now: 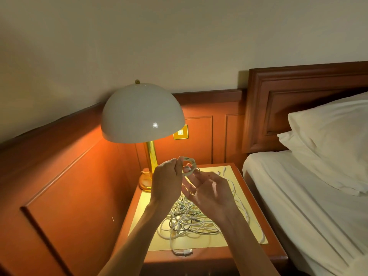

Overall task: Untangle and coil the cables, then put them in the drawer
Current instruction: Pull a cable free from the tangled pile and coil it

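Note:
A tangle of white cables (187, 220) lies on the nightstand (245, 253), with a plug end (188, 251) near the front edge. Above it my left hand (166, 182) grips a small coil of white cable (190, 166) between curled fingers and thumb. My right hand (209, 191) hovers just right of the coil, palm up with fingers spread and loosely bent; its fingertips are at the coil's lower edge. A loose cable (229, 179) runs along the nightstand's right side. No drawer is visible.
A lit lamp with a white dome shade (142, 114) and brass base (146, 182) stands at the nightstand's back left. Wood panelling (79, 176) walls the left side. A bed with white sheets and pillows (326, 152) lies to the right.

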The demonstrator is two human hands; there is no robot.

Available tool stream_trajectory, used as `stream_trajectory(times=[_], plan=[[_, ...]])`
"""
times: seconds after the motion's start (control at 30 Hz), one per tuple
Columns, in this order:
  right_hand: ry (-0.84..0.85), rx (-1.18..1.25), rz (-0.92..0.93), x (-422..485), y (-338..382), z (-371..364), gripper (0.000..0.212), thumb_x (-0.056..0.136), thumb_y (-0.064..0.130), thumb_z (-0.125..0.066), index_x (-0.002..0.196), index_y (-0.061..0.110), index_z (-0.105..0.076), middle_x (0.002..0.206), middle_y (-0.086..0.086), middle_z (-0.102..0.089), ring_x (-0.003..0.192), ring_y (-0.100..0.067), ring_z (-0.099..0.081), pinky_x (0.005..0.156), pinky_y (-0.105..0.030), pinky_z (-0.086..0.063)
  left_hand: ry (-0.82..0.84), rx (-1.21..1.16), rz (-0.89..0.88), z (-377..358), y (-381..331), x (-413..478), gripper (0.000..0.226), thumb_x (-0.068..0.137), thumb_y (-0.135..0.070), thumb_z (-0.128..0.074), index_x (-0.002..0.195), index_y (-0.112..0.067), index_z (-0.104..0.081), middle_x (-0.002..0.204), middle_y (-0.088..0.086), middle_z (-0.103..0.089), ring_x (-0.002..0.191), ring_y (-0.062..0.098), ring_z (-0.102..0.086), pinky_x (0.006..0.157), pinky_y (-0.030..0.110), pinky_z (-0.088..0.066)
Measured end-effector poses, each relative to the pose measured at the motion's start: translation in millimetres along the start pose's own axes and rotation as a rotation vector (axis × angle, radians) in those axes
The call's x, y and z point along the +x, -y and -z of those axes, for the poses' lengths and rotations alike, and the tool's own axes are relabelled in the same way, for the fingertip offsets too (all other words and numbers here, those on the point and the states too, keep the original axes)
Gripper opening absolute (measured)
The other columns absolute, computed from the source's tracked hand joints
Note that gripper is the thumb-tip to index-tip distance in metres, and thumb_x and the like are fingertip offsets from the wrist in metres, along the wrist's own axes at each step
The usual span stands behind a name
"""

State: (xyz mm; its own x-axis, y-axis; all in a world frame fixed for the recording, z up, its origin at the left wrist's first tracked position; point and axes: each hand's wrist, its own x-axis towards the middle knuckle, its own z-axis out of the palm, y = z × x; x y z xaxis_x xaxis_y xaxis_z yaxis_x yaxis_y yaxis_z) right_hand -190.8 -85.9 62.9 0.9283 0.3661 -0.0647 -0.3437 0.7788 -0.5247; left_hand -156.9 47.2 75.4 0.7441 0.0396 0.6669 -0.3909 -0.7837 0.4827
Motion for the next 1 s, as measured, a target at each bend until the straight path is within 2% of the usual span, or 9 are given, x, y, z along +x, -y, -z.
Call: stream_trajectory(times=[0.1, 0.2, 0.33, 0.5, 0.6, 0.67, 0.8, 0.9, 1.0], plan=[[-0.105, -0.135, 0.020, 5.8, 2.8, -5.8, 0.038, 0.083, 0.027, -0.071, 0.116, 0.008, -0.065, 0.117, -0.015, -0.061, 0.119, -0.030, -0.055, 0.108, -0.043, -0.040, 0.031, 0.000, -0.138, -2.2, 0.2, -3.6, 0.035, 0.102, -0.035, -0.046, 0.070, -0.025, -0.055, 0.056, -0.019, -0.044, 0.048, 0.001, -0.047, 0.046, 0.009, -0.032], [-0.145, -0.288, 0.088, 10.6, 3.7, -8.1, 0.058, 0.081, 0.019, -0.075, 0.134, 0.007, -0.054, 0.132, -0.023, -0.059, 0.123, -0.034, -0.058, 0.101, -0.040, -0.049, 0.043, -0.107, -0.101, -6.1, 4.5, 0.0, 0.037, 0.101, -0.039, -0.046, 0.069, -0.023, -0.056, 0.054, -0.016, -0.047, 0.049, 0.004, -0.051, 0.045, 0.012, -0.036], [-0.151, -0.376, 0.145, 7.3, 8.9, -1.6, 0.060, 0.088, -0.006, -0.067, 0.142, 0.003, -0.042, 0.118, -0.022, -0.069, 0.107, -0.036, -0.069, 0.080, -0.035, -0.061, 0.048, -0.120, -0.104, -6.4, 10.6, 3.0, 0.032, 0.101, -0.035, -0.048, 0.073, -0.025, -0.060, 0.057, -0.020, -0.050, 0.060, -0.003, -0.058, 0.048, 0.010, -0.040], [-0.242, -0.899, 0.192, 4.0, 9.7, -2.6, 0.057, 0.097, 0.002, -0.058, 0.148, -0.002, -0.034, 0.114, -0.019, -0.068, 0.081, -0.026, -0.076, 0.068, -0.030, -0.062, 0.063, -0.052, -0.127, -15.1, 10.7, -0.7, 0.032, 0.104, -0.030, -0.042, 0.093, -0.014, -0.069, 0.072, -0.012, -0.061, 0.051, -0.001, -0.051, 0.046, 0.009, -0.034], [-0.307, -1.384, 0.253, 8.0, 12.3, 2.5, 0.043, 0.102, 0.005, -0.050, 0.144, -0.002, -0.043, 0.107, -0.016, -0.071, 0.073, -0.023, -0.076, 0.069, -0.037, -0.063, 0.294, -0.141, 0.067, -18.2, 5.9, 0.6, 0.032, 0.106, -0.026, -0.037, 0.102, -0.014, -0.066, 0.087, -0.002, -0.068, 0.060, 0.005, -0.059, 0.047, 0.013, -0.041], [-0.300, -1.625, 0.281, 8.5, 15.1, 4.7, 0.041, 0.103, 0.007, -0.046, 0.144, 0.002, -0.045, 0.103, -0.013, -0.073, 0.074, -0.021, -0.074, 0.070, -0.034, -0.062, 0.480, -0.164, 0.269, -19.8, 5.3, 7.7, 0.027, 0.104, -0.022, -0.037, 0.101, -0.016, -0.064, 0.088, 0.005, -0.066, 0.074, 0.020, -0.063, 0.060, 0.027, -0.050], [-0.247, -1.863, 0.282, 6.9, 18.4, 6.4, 0.042, 0.103, 0.011, -0.048, 0.143, 0.003, -0.045, 0.110, -0.012, -0.072, 0.082, -0.019, -0.068, 0.077, -0.031, -0.057, 0.659, -0.314, 0.435, -24.1, 5.1, 15.6, 0.046, 0.101, -0.046, -0.038, 0.087, -0.008, -0.059, 0.066, 0.003, -0.054, 0.060, 0.021, -0.050, 0.051, 0.027, -0.037], [-0.331, -1.807, 0.324, 8.1, 16.2, 8.6, 0.043, 0.100, 0.009, -0.053, 0.143, 0.004, -0.047, 0.108, -0.014, -0.073, 0.082, -0.021, -0.071, 0.073, -0.031, -0.058, 0.642, -0.347, 0.433, -35.5, 10.2, 16.5, 0.052, 0.099, -0.052, -0.045, 0.095, -0.005, -0.067, 0.062, 0.003, -0.053, 0.055, 0.019, -0.048, 0.050, 0.027, -0.038], [-0.481, -1.790, 0.372, 7.9, 8.9, 12.3, 0.021, 0.097, 0.008, -0.057, 0.116, 0.001, -0.063, 0.096, -0.014, -0.074, 0.076, -0.026, -0.072, 0.071, -0.042, -0.061, 0.480, -0.413, 0.452, -46.3, 5.6, 17.5, 0.040, 0.100, -0.044, -0.047, 0.090, -0.013, -0.070, 0.061, -0.003, -0.055, 0.056, 0.015, -0.048, 0.057, 0.027, -0.037]])
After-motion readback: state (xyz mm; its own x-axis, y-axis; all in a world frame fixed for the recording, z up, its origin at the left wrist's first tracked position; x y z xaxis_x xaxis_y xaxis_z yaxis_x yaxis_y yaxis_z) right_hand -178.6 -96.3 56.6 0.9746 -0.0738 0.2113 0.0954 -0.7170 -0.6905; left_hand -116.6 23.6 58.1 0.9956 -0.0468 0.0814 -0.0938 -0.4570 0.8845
